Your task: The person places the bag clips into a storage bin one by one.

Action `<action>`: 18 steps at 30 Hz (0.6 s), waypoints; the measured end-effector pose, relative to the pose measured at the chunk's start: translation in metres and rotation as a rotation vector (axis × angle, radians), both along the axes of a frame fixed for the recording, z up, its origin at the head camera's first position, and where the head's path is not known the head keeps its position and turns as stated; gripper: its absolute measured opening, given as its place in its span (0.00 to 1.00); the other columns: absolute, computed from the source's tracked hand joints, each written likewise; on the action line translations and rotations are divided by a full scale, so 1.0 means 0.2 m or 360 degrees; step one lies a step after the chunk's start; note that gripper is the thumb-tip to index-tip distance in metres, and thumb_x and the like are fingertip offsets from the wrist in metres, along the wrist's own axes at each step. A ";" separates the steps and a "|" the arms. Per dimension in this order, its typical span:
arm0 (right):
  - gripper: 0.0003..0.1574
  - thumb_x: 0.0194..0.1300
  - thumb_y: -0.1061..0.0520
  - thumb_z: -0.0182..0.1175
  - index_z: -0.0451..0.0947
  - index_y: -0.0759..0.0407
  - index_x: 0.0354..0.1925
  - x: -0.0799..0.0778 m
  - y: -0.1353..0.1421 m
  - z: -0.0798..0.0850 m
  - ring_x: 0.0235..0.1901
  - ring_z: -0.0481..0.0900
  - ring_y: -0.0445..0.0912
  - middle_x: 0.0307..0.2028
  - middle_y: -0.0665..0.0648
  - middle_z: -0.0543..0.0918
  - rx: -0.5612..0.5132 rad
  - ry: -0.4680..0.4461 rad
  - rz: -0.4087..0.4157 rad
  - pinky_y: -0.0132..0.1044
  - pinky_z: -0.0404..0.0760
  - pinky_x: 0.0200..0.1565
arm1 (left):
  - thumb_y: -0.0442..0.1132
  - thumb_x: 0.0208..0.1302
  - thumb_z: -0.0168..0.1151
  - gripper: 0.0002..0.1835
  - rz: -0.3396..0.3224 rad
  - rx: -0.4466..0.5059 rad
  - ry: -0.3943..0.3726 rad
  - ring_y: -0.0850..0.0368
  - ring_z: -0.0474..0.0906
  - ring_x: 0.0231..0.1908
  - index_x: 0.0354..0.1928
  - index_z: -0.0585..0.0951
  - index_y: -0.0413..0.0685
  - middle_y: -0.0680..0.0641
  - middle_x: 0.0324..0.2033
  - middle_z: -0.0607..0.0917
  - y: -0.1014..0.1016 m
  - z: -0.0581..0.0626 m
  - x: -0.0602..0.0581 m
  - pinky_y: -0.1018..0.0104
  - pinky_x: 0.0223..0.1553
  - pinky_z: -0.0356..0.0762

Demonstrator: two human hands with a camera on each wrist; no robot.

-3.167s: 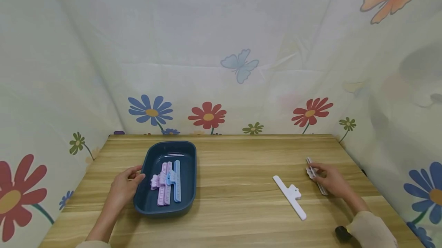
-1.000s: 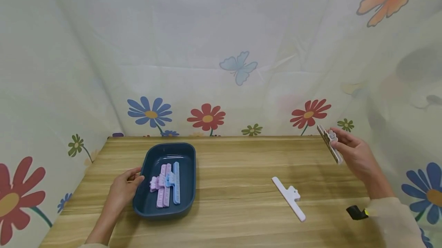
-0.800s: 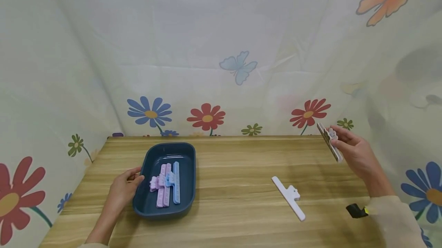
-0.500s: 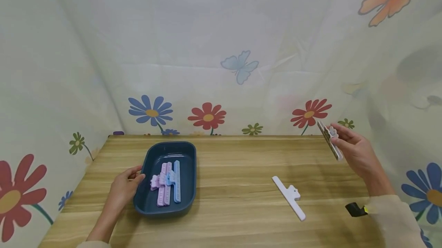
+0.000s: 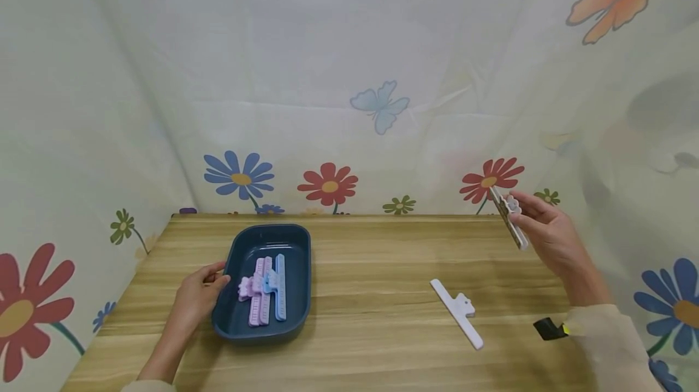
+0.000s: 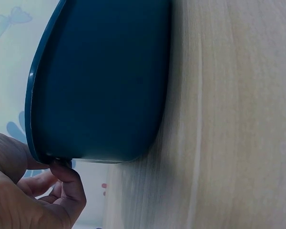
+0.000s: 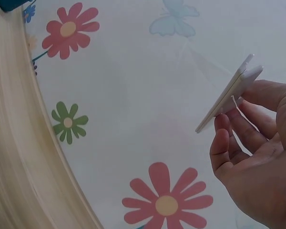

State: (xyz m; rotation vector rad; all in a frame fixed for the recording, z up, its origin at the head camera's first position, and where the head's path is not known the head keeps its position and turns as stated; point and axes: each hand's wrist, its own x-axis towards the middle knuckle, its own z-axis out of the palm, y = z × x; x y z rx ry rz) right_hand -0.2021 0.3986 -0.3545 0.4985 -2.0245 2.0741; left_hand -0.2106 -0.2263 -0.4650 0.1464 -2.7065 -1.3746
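In the head view my left hand (image 5: 198, 295) pinches the left rim of a dark blue basin (image 5: 224, 330), thumb on top. The left wrist view shows the fingers curled at the rim of the basin (image 6: 100, 90). Two pink clips (image 5: 256, 310) and a blue clip (image 5: 281, 295) lie side by side inside it. My right hand (image 5: 551, 243) holds a white clip (image 5: 505, 216) by its handle, raised above the table at the right. Another white clip (image 5: 459, 313) lies on the table, left of and below that hand. In the right wrist view the held clip (image 7: 229, 95) appears edge-on between thumb and fingers.
A wood-grain table (image 5: 371, 270) carries everything, with its far edge against a flower-printed cloth backdrop (image 5: 327, 76). A small black and yellow object (image 5: 550, 328) hangs at the right sleeve (image 5: 606, 337).
My right hand has lifted the white clip off the table and, in the last half second, moved slightly left with it. My left hand stays on the basin's rim.
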 end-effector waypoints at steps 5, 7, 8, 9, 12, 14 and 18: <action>0.28 0.76 0.70 0.54 0.74 0.59 0.70 -0.02 -0.07 0.01 0.52 0.80 0.38 0.58 0.49 0.81 -0.0006 0.0007 0.0017 0.26 0.78 0.51 | 0.35 0.75 0.59 0.23 0.0001 0.0012 0.0005 0.40 0.78 0.48 0.66 0.75 0.28 0.32 0.47 0.81 0.00 0.00 0.00 0.65 0.40 0.75; 0.28 0.75 0.71 0.54 0.74 0.60 0.70 -0.03 -0.10 0.02 0.53 0.81 0.38 0.57 0.48 0.82 -0.0026 0.0008 0.0036 0.27 0.79 0.51 | 0.35 0.75 0.59 0.23 -0.0002 0.0011 0.0010 0.40 0.78 0.48 0.66 0.75 0.28 0.32 0.47 0.82 0.00 0.00 0.00 0.65 0.39 0.75; 0.28 0.75 0.71 0.54 0.74 0.61 0.70 -0.03 -0.12 0.02 0.53 0.81 0.38 0.57 0.49 0.83 -0.0026 0.0012 0.0040 0.27 0.79 0.52 | 0.35 0.75 0.59 0.23 -0.0004 0.0007 0.0016 0.40 0.78 0.48 0.66 0.75 0.28 0.32 0.47 0.82 0.00 -0.01 0.00 0.65 0.39 0.75; 0.28 0.75 0.71 0.55 0.74 0.62 0.70 -0.04 -0.13 0.02 0.54 0.81 0.39 0.57 0.49 0.83 -0.0020 0.0021 0.0039 0.27 0.79 0.52 | 0.35 0.75 0.59 0.23 -0.0004 0.0002 0.0020 0.40 0.79 0.48 0.66 0.75 0.28 0.33 0.47 0.82 0.00 -0.01 0.00 0.65 0.39 0.75; 0.28 0.74 0.71 0.56 0.72 0.65 0.70 -0.05 -0.19 0.02 0.53 0.80 0.40 0.56 0.49 0.83 0.0037 0.0045 0.0006 0.27 0.78 0.52 | 0.35 0.75 0.60 0.23 -0.0005 -0.0003 0.0023 0.40 0.79 0.48 0.66 0.75 0.28 0.33 0.47 0.82 0.00 -0.01 0.00 0.65 0.40 0.75; 0.29 0.74 0.70 0.57 0.71 0.65 0.71 -0.06 -0.22 0.02 0.53 0.78 0.41 0.56 0.50 0.82 0.0086 0.0052 -0.0022 0.27 0.78 0.52 | 0.35 0.75 0.59 0.23 -0.0002 0.0006 0.0016 0.40 0.78 0.48 0.66 0.75 0.28 0.33 0.47 0.82 0.00 -0.01 0.00 0.64 0.41 0.75; 0.29 0.74 0.69 0.59 0.71 0.65 0.71 -0.08 -0.30 0.02 0.54 0.76 0.42 0.56 0.49 0.81 0.0114 0.0059 -0.0050 0.27 0.78 0.52 | 0.36 0.76 0.59 0.23 0.0005 0.0037 -0.0004 0.41 0.77 0.48 0.66 0.75 0.28 0.33 0.48 0.81 0.00 -0.01 -0.01 0.64 0.41 0.74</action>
